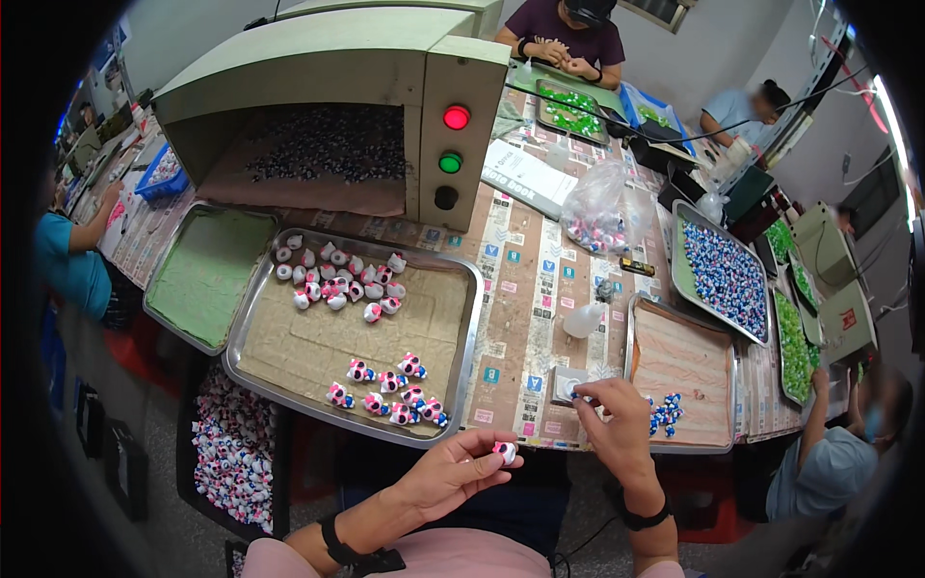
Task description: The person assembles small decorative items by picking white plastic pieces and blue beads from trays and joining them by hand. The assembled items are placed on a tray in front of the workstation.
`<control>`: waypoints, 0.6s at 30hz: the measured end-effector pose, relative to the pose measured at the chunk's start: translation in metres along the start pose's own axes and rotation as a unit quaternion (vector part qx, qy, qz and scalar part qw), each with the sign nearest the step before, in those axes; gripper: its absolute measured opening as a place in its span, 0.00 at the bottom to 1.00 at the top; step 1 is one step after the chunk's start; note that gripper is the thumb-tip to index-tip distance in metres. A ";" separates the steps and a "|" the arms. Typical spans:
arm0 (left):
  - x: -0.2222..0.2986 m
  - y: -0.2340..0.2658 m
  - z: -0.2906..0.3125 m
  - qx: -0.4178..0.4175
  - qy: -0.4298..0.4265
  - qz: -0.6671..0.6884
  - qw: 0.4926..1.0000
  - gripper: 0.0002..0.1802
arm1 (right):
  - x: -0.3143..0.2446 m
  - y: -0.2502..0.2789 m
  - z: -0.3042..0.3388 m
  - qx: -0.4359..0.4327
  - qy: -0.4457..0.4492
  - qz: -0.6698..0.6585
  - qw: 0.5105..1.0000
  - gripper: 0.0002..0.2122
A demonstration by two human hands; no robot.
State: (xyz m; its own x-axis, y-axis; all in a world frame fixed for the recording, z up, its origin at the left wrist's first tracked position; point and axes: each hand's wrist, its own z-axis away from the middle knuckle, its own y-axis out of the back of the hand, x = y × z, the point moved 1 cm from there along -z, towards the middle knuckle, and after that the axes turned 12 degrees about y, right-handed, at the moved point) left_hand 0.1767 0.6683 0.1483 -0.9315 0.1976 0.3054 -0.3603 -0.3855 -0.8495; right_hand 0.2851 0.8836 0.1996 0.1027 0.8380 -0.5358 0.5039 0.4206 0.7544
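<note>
My left hand pinches a small white figurine head with pink and black markings, just beyond the table's near edge. To its right, my right hand has its fingertips closed on a small blue piece, over a small pale square block. Loose white-and-pink heads lie at the back of the paper-lined metal tray on the left. Nearer in that tray are several figurines with blue bodies. Blue-and-white bodies sit in the tray beside my right hand.
A conveyor oven with lit red and green buttons stands behind the left tray. A white squeeze bottle, a plastic bag and a full tray of blue pieces are farther back. Below left is a black crate of heads. Co-workers sit around.
</note>
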 end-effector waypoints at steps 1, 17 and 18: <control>0.000 -0.001 0.001 0.003 -0.003 0.002 1.000 0.19 | -0.009 0.003 0.000 -0.008 -0.014 -0.030 0.999 0.07; -0.007 -0.013 -0.006 0.050 -0.032 -0.039 0.997 0.21 | -0.050 -0.006 0.034 -0.029 -0.071 -0.278 0.957 0.10; -0.008 -0.013 -0.006 0.051 -0.036 -0.045 0.997 0.20 | -0.050 -0.007 0.034 -0.033 -0.074 -0.281 0.956 0.11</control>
State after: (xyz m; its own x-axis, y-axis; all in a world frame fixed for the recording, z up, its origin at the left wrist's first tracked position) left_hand 0.1886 0.6767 0.1543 -0.8947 0.1722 0.4122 -0.4431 -0.4593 -0.7698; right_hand 0.3058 0.8270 0.2081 -0.0457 0.4171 -0.9077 0.4601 0.8153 0.3515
